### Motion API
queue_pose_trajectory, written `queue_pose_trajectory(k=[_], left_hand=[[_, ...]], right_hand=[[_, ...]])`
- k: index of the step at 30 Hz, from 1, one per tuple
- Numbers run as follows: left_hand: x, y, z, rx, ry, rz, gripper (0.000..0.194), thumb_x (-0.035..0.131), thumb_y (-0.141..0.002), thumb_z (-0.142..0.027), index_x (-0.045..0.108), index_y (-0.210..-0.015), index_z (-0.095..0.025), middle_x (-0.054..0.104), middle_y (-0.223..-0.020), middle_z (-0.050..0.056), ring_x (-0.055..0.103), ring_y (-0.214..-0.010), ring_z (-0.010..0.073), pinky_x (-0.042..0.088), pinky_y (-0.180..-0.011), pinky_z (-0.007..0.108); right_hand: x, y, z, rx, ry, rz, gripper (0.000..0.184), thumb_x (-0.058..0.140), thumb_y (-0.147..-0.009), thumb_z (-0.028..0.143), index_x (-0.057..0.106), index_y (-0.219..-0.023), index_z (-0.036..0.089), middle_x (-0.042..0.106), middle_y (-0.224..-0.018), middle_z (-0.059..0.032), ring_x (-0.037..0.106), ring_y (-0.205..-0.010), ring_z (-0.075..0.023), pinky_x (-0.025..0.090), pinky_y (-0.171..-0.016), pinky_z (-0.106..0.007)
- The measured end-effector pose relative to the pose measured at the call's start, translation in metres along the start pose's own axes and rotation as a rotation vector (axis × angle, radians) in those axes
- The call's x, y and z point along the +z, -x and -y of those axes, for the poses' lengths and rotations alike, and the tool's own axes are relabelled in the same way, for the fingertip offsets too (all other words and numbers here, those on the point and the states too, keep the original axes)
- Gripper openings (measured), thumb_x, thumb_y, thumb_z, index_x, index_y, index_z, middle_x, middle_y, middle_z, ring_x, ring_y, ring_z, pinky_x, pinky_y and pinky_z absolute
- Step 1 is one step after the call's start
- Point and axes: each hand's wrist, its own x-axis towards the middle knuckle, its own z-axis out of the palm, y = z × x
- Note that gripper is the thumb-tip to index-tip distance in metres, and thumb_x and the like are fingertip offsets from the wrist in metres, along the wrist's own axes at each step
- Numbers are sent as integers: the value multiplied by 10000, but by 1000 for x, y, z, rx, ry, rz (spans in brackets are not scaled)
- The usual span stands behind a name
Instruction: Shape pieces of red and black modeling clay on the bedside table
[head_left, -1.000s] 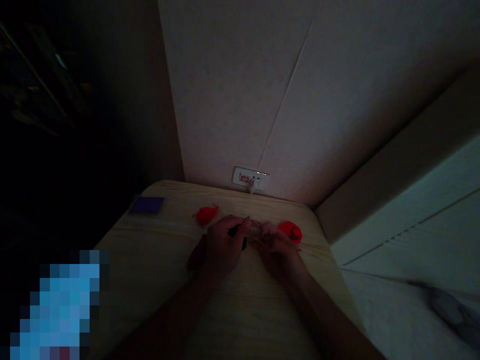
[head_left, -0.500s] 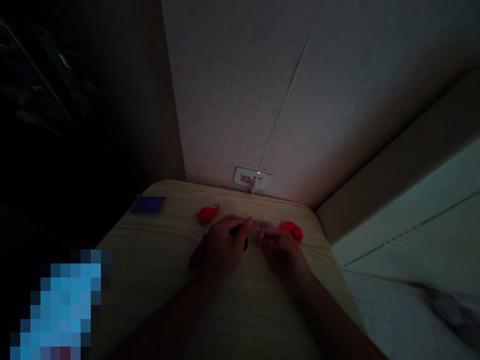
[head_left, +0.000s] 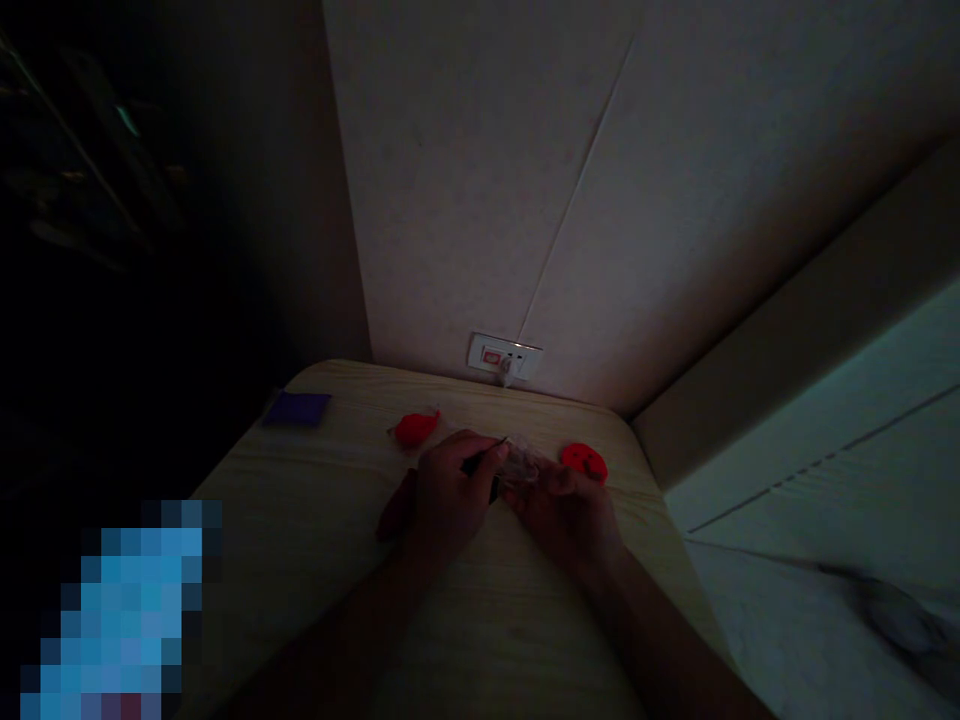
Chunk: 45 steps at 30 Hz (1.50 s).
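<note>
Two bare hands met over the pale wooden desk (head_left: 487, 620) in the head view, both at a crumpled clear wrapper (head_left: 520, 460); the left hand (head_left: 454, 490) had its fingers closed on a black piece (head_left: 472, 463), their tips at the wrapper's near side; the right hand (head_left: 574, 510) pinched the wrapper's other side, its fingers curled and narrow; what lay inside the wrapper was too dark to tell. A dark reddish shape (head_left: 396, 508) showed just beside the left hand, too dim to name; a red lump in clear film (head_left: 414, 430) lay beyond that hand, and a flat red disc with dark marks (head_left: 581, 460) lay just beyond the right; a purple packet (head_left: 298, 409) rested well apart, near the desk's far left corner; a plug (head_left: 507, 371) sat in the wall socket (head_left: 487, 354) behind.
</note>
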Motion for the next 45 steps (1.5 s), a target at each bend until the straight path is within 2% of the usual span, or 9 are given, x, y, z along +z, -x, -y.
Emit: queue_pose_trajectory(k=[6, 10, 13, 19, 25, 28, 34, 41, 45], left_hand=[[-1, -1, 4, -46, 26, -19, 153, 668, -880, -275, 757, -810, -173, 738, -810, 33, 673, -788, 187, 509, -758, 303], [-3, -2, 6, -36, 0, -25, 173, 658, -898, -301, 756, -826, -178, 733, -820, 30, 668, -800, 186, 504, -775, 308], [-3, -1, 6, -15, -22, -12, 185, 657, -902, -303, 749, -807, -175, 722, -805, 29, 660, -788, 182, 497, -762, 304], [-1, 0, 9, -25, -1, -28, 186, 663, -896, -304, 753, -805, -170, 723, -800, 29, 660, -778, 181, 498, -758, 301], [0, -1, 8, -28, 13, -33, 201, 664, -893, -310, 750, -778, -169, 717, -776, 31, 655, -762, 184, 499, -741, 302], [-1, -1, 6, -46, 3, -38, 190, 668, -889, -309, 759, -804, -165, 735, -813, 43, 666, -797, 193, 503, -777, 311], [-1, -1, 5, -46, -11, -39, 207, 661, -893, -317, 758, -799, -160, 729, -792, 40, 665, -779, 190, 498, -766, 304], [-2, -2, 8, -52, -21, -53, 221, 657, -895, -333, 747, -772, -173, 732, -782, 33, 661, -759, 187, 495, -744, 298], [-3, -3, 9, -51, -30, -55, 221, 652, -897, -331, 744, -775, -172, 738, -784, 37, 665, -761, 191, 491, -726, 302]], right_hand=[[-1, 1, 1, 15, 25, 19, 300, 584, -676, 234, 769, -911, 242, 779, -1034, -51, 696, -957, -257, 539, -875, -423], [-5, 0, 0, -22, 45, -81, 184, 728, -718, 246, 798, -888, 224, 781, -1071, -54, 689, -942, -229, 550, -820, -356], [-5, -1, -1, -44, 39, -186, 160, 837, -706, 258, 817, -860, 221, 794, -1020, -50, 686, -916, -208, 553, -767, -310], [2, -1, -2, -14, -53, -192, 224, 890, -692, 249, 821, -893, 180, 794, -955, -34, 674, -883, -155, 537, -798, -248], [4, -2, -4, -54, -71, -165, 167, 866, -732, 255, 814, -873, 182, 776, -849, -23, 667, -812, -165, 538, -808, -282], [2, -4, -6, -47, -82, -178, 156, 849, -758, 274, 806, -872, 177, 775, -870, -33, 663, -811, -171, 534, -824, -296], [0, -6, -8, -19, -150, -190, 127, 835, -783, 289, 768, -773, 181, 751, -828, -23, 637, -756, -148, 527, -761, -273], [4, -5, -5, -2, -122, -179, 194, 813, -785, 329, 801, -905, 178, 777, -897, -43, 659, -789, -179, 529, -692, -289], [5, -4, -4, -44, -93, -165, 167, 840, -745, 345, 803, -813, 197, 764, -818, -20, 644, -733, -165, 515, -658, -272]])
